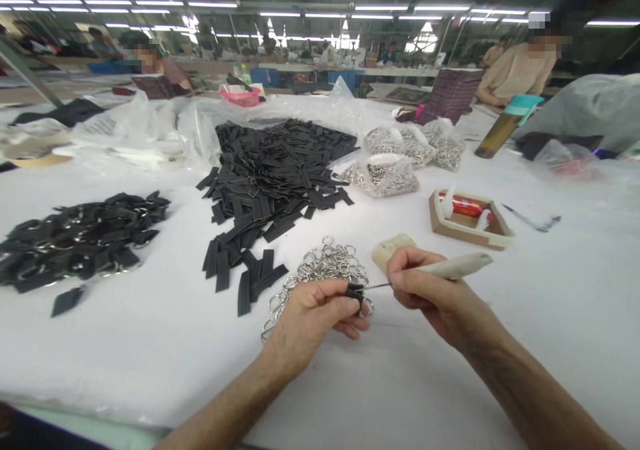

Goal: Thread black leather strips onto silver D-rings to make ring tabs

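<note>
Between the thumb and fingers of my left hand point(307, 313) is a small folded black strap piece point(355, 295). My right hand point(440, 290) grips a pale-handled tool point(463, 265) like a pen. Its thin metal shaft points left, and the tip is at the strap piece; whether it touches I cannot tell. Just behind my left hand lies a heap of loose silver metal rings point(327, 263). Beyond it spreads a big pile of flat black strap pieces point(280, 170). At the left lie folded black straps with rings point(80, 243). A yellowish block point(391, 249) sits behind my right hand.
An open cardboard box point(467, 235) holding a red tube and white items stands at the right, with a thin dark tool point(533, 220) beside it. Clear bags of rings point(383, 175) and a teal-lidded bottle point(507, 127) are farther back. Other people work beyond the white table point(165, 343).
</note>
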Demonstrator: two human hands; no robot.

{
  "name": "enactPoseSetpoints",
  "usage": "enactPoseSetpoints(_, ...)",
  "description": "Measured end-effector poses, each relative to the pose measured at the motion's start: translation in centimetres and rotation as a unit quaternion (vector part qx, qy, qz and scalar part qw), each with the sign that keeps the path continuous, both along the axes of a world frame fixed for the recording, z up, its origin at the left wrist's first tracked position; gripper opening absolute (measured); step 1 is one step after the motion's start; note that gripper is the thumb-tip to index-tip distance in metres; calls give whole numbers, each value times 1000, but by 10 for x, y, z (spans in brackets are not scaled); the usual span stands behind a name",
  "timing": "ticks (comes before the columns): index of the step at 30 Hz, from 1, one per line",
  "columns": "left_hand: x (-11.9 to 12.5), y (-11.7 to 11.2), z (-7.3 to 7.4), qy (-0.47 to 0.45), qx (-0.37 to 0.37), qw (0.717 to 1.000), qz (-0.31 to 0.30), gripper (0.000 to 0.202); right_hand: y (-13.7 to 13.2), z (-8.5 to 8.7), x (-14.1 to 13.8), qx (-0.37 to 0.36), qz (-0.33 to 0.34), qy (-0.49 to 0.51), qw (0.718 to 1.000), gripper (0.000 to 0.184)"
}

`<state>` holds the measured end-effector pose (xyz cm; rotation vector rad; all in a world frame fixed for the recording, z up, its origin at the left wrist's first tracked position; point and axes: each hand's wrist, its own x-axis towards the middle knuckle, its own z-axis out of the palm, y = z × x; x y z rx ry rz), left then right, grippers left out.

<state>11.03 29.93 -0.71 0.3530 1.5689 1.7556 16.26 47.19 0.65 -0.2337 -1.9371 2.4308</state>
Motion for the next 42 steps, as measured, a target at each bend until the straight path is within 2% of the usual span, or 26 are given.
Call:
enactPoseSetpoints(6,0,1,1,-3,-19,1000,-3,13,-1,1,1,16,18,-16,1000,13)
enactPoseSetpoints(11,1,0,1,4,-62,998,-15,17,-1,1,-2,2,37,-31,999,16)
enactPoseSetpoints(16,-1,-2,-1,-8,-71,997,-7,17,6,3,-1,-29,2,15,999,18)
enactPoseSetpoints(22,-4,-2,-4,-26,-66,997,4,16,16,5,2,-17,-7,70,997,13)
enactPoseSetpoints(24,-4,-3,-5,-32,-59,998,5,16,16,5,3,6,-25,78,997,10)
enactPoseSetpoints(27,-4,-4,-5,-36,-44,998,5,16,13,5,6,101,-76,85,988,7)
enactPoseSetpoints(30,-4,-5,-5,-37,-30,999,7,17,6,6,11,228,-125,93,961,8)
enactPoseSetpoints(34,-5,-6,-5,-40,-14,999,5,17,-3,2,14,365,-147,147,907,8)
enactPoseSetpoints(38,-6,-6,-4,-38,-19,999,28,17,-6,-6,10,484,-131,219,837,7)
enactPoseSetpoints(42,-3,-8,-3,-19,-24,997,66,19,-4,-13,8,560,-109,267,776,7)
